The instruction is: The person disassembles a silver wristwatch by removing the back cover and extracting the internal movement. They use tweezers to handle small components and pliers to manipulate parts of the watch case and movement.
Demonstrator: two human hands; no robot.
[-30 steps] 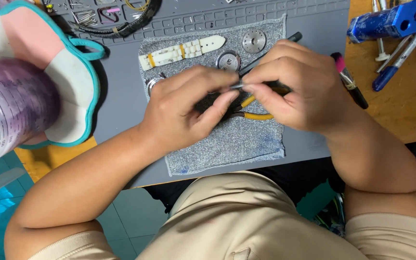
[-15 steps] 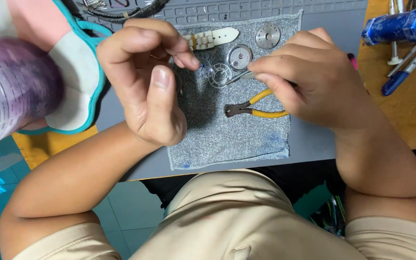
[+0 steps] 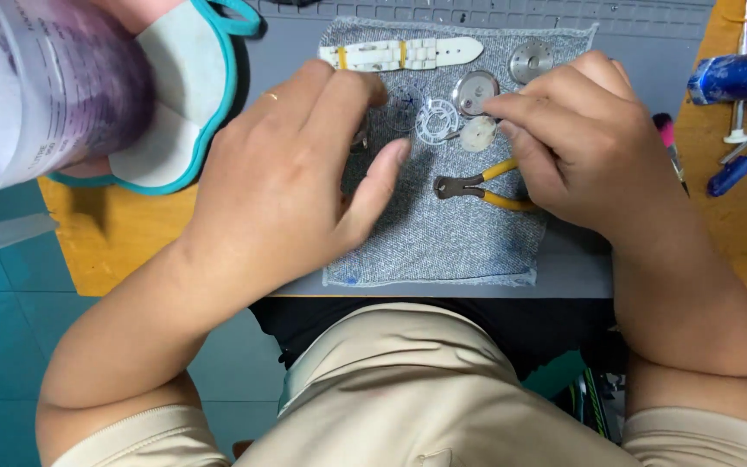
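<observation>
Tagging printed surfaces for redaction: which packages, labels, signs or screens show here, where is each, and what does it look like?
Clear plastic container: top left corner, close to the camera, blurred, rounded, purple-tinted, with small dark print on a pale wall.
Blue wrapped tube: top right on the wooden table, lying flat, shiny blue wrapper with pale markings.
No signs or screens in view.

**Even, soft light; sharp centre, blurred corner**

The scene is bright and evenly lit from above. The left hand [image 3: 296, 182] casts a soft shadow onto the grey cloth [image 3: 460, 242]. Small glints show on the metal discs [image 3: 531, 60]. Cloth weave and skin are crisp. The near jar [image 3: 36, 86] at top left is large, blurred and bowed by the wide lens.
</observation>
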